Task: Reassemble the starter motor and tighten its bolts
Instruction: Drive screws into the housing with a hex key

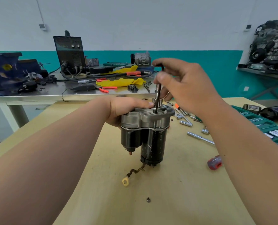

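Note:
The starter motor [149, 135] stands upright on the wooden table [175, 192], its silver nose housing on top and its black body and solenoid below. A braided lead with a yellow terminal [125, 181] hangs from its base. My left hand [127, 109] grips the top of the housing from the left. My right hand [182, 82] pinches a black L-shaped hex key [157, 98], whose long leg stands upright in the top of the housing next to the pinion. A small nut [148, 199] lies loose in front of the motor.
Sockets and an extension bar [200, 137] are scattered to the right, beside a red-handled screwdriver [214, 162] and a green socket case [265, 127]. Behind stands a steel bench [53, 95] with a welder, pliers, yellow cloth and a vise.

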### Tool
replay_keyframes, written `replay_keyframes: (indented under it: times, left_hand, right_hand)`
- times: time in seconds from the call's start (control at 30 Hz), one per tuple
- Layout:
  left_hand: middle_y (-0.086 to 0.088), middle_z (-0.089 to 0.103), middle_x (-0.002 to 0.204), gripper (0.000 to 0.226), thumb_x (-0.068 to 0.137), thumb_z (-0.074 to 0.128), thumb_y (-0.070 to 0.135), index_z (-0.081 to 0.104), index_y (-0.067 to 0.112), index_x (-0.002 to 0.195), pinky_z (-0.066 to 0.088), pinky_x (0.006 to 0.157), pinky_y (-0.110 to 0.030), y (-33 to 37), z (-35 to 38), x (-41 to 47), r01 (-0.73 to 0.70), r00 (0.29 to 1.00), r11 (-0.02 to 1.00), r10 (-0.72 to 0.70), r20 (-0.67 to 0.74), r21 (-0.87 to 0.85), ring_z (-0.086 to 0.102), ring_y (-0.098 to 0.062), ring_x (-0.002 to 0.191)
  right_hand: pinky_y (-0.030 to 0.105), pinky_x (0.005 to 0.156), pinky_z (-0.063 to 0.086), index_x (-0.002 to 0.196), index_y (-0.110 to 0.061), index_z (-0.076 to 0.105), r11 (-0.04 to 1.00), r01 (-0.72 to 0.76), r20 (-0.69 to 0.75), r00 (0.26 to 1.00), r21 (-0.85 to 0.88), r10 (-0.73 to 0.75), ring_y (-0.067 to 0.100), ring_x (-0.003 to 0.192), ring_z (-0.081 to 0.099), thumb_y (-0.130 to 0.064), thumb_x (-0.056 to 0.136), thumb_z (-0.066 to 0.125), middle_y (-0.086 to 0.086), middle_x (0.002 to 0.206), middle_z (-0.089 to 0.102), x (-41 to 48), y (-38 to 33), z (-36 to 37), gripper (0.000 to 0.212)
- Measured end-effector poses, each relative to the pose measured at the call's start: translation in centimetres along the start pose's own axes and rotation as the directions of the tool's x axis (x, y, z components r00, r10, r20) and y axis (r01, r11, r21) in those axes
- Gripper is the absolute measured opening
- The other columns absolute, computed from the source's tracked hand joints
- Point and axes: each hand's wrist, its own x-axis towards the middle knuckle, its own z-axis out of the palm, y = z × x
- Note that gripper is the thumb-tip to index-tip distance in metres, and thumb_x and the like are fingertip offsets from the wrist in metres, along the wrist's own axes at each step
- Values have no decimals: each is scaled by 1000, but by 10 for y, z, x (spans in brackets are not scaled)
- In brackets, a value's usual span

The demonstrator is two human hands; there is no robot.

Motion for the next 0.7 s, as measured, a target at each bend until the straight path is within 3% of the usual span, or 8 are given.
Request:
replay_keyframes:
  times: [0.17, 0.23, 0.33, 0.5, 0.57, 0.6, 0.67, 0.7]
  left_hand:
    - [-6, 72, 109, 66, 73, 61, 53, 59, 16, 128, 52, 80, -34, -1, -1, -2, 20, 999, 1000, -19, -25, 1, 69, -21, 90]
    - [-6, 72, 107, 67, 71, 62, 53, 60, 16, 127, 53, 77, -32, -1, -1, -1, 16, 1000, 1000, -16, -21, 0, 69, -20, 88]
    - [-3, 74, 99, 58, 68, 63, 52, 64, 18, 116, 56, 66, -26, 0, 1, -1, 4, 1000, 1000, -4, -2, 2, 71, -16, 81]
    - [2, 75, 87, 40, 69, 61, 49, 65, 23, 100, 55, 63, -23, 4, 6, 0, -20, 1000, 999, 20, 21, 25, 71, -12, 74]
    - [2, 75, 86, 39, 69, 61, 49, 65, 23, 99, 55, 62, -22, 5, 8, -1, -16, 1000, 1000, 16, 14, 23, 71, -12, 72]
    - [2, 75, 86, 40, 69, 61, 49, 65, 22, 99, 55, 62, -22, 6, 8, -1, -13, 1000, 1000, 12, 9, 22, 71, -12, 72]
    - [1, 75, 90, 43, 69, 61, 49, 65, 21, 101, 54, 66, -24, 6, 9, -3, -6, 1000, 1000, 6, -4, 28, 71, -13, 75]
    - [0, 75, 93, 44, 70, 61, 50, 65, 21, 103, 54, 70, -26, 6, 9, -3, -5, 1000, 999, 6, -9, 32, 71, -14, 78]
  right_hand:
    - [24, 46, 51, 79, -27, 69, 994, -106, -31, 994, 16, 107, 9, 49, 61, -23, 96, 56, -7, 65, 68, 15, -19, -1, 22]
    - [22, 44, 48, 77, -16, 70, 982, -177, -3, 984, 68, 178, 10, 45, 58, -18, 91, 58, -2, 59, 66, 22, -24, 0, 18]
    - [22, 40, 43, 94, -8, 69, 925, -334, 67, 943, 181, 327, 10, 40, 50, -13, 88, 54, -2, 51, 59, 27, -28, 5, 17]
    - [18, 37, 42, 84, -13, 61, 699, -474, 231, 878, 535, 419, 4, 39, 48, -22, 97, 57, -4, 54, 59, 22, -20, 6, 16]
    - [19, 37, 41, 79, -14, 62, 707, -409, 132, 901, 577, 413, 5, 39, 46, -25, 96, 59, -4, 58, 61, 16, -15, 11, 20]
    - [21, 38, 42, 77, -16, 64, 773, -338, 26, 922, 537, 386, 7, 38, 46, -26, 95, 61, -4, 61, 64, 12, -12, 15, 21]
    - [26, 44, 46, 75, -24, 68, 955, -170, -271, 933, 244, 236, 5, 41, 50, -29, 94, 60, -7, 67, 69, 5, -6, 24, 21]
    - [27, 52, 49, 80, -26, 70, 991, -112, -389, 912, 72, 131, 2, 46, 52, -28, 95, 57, -9, 69, 69, 3, -4, 28, 19]
